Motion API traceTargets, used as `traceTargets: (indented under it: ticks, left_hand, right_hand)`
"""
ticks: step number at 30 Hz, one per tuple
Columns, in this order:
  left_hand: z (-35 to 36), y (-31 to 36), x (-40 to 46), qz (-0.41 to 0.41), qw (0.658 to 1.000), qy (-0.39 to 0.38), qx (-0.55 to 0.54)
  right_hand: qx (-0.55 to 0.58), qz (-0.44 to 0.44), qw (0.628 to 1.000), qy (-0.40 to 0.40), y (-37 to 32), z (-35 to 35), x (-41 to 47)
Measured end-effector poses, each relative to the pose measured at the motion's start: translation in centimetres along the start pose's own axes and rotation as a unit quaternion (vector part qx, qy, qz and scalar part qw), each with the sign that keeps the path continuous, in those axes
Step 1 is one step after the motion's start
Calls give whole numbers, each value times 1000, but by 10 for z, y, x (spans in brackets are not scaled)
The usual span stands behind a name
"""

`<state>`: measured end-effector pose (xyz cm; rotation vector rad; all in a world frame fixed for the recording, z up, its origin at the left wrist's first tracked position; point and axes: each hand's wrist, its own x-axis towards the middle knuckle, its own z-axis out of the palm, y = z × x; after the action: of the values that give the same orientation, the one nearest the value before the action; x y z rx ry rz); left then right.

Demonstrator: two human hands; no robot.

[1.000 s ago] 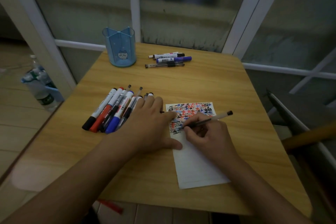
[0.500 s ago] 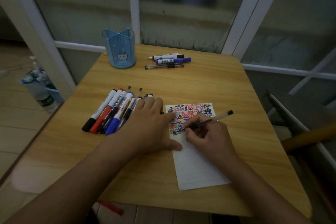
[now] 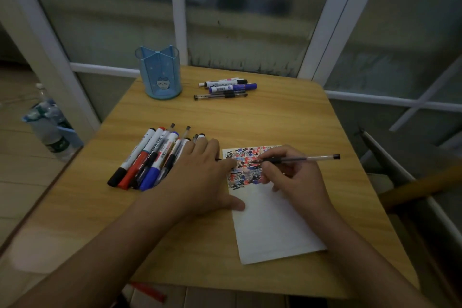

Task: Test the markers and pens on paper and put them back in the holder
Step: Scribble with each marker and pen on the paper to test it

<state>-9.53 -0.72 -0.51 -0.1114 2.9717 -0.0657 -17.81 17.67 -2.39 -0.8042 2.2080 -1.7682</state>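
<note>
The paper (image 3: 272,220) is white, with red, blue and black scribbles on its top part. The pen holder (image 3: 160,75) is light blue with a little cat face. The markers (image 3: 147,160) have black, red and blue caps. The tabletop (image 3: 262,120) is yellow-brown wood grain.

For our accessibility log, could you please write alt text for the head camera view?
A person's right hand holds a pen with its tip on a scribble-covered paper, while the left hand lies flat at the sheet's left edge. A pile of markers lies left of it on the wooden table; a blue holder stands at the far side.
</note>
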Motion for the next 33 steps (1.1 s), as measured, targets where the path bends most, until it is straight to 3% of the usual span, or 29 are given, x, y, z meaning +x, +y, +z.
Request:
traceTargets:
  ticks: [6,14,21,27,33]
  left_hand:
    - [-1,-4,2,0,1000,6,-13]
    - [-3,-11,0,23,977,120,-173]
    - [-4,-11,4,51,972,117,-198]
    - [-13,-10,-4,16,951,172,-255]
    - [-13,-16,-6,19,952,192,-236]
  right_hand:
    - [37,23,999,16,1,-9,4]
    - [49,41,998,6,-3,-12,3]
    - [83,41,996,-11,-9,-11,6]
    - [107,49,993,-1,-12,-10,8]
    - [98,47,994,-17,-14,-9,7]
